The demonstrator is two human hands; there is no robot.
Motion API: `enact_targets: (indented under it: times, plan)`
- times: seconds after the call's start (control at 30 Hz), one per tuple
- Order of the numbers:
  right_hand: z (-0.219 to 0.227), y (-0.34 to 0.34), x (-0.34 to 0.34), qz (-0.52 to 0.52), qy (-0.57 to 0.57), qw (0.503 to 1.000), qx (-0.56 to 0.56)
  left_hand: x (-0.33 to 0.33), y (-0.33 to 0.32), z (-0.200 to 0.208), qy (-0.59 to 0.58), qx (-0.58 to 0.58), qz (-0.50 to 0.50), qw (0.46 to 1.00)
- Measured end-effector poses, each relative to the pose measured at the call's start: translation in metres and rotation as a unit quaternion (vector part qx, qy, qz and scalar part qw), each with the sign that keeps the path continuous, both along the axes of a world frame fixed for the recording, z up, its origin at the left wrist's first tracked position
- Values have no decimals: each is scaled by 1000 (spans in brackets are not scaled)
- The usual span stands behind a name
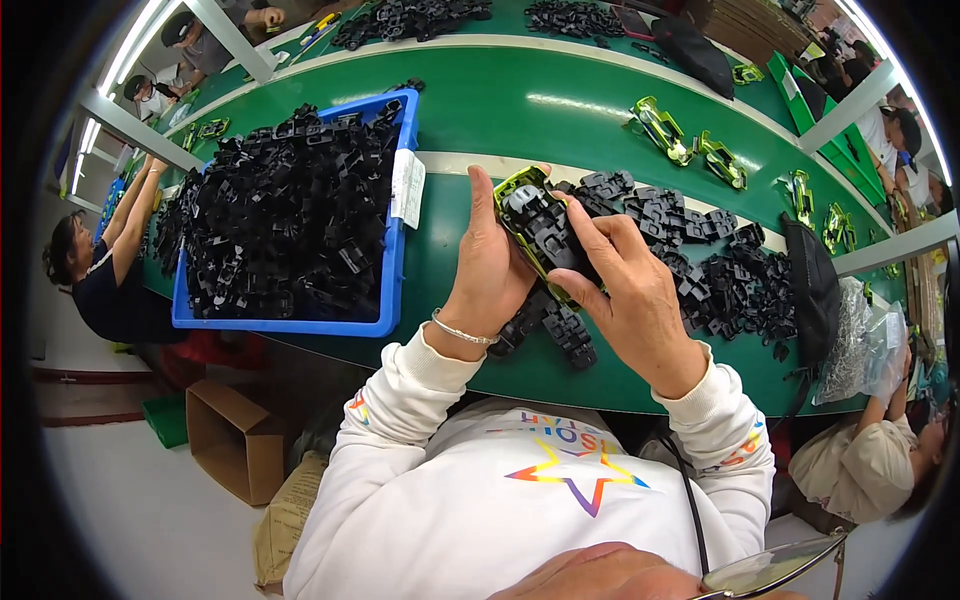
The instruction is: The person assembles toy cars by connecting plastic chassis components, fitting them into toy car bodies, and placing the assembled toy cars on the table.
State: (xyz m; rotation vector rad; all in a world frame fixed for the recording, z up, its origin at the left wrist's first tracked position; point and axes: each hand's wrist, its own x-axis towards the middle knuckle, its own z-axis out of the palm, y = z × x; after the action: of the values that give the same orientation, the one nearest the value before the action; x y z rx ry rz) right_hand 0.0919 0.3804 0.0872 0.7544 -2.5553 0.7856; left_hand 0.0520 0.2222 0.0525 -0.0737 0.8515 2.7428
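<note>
green table [480, 110], hands [490, 265] [630, 290] near edge

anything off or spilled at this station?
Nothing stands out. Both hands, left and right, hold one yellow-green and black part. Loose black parts lie heaped on the green table, and the blue bin is piled above its rim, none seen fallen.

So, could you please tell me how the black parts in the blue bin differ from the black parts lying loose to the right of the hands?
The black parts in the blue bin are heaped deep inside walls; the loose black parts spread thin over the bare green table. The bin's heap looks far larger. The bin sits left of the left hand, the loose ones beside the right hand. Both are similar black plastic pieces.
</note>
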Motion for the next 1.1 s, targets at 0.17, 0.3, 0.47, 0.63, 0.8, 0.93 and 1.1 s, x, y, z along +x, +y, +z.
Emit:
enact_targets:
  times: [0.17,0.3,0.47,0.63,0.8,0.93,1.1]
  plan:
    - [-6,-6,-4,8,25,999,-34,0,-6,3,1,12,-2,1000]
    - [-3,-7,-9,-12,77,995,69,-1,-8,1,28,-24,0,999]
    - [17,-9,-5,-41,18,983,180,0,-9,-4,38,-27,-5,999]
    - [27,-9,-7,-31,16,975,220,0,-10,-2,89,-111,-4,990]
    - [17,-2,-13,11,3,987,158,2,-11,-5,86,-72,-2,994]
    - [-5,7,-21,69,-186,943,-268,3,-11,0,115,-33,-4,993]
    - [-18,4,-31,76,-422,806,-408,2,-5,-1,163,-64,-5,985]
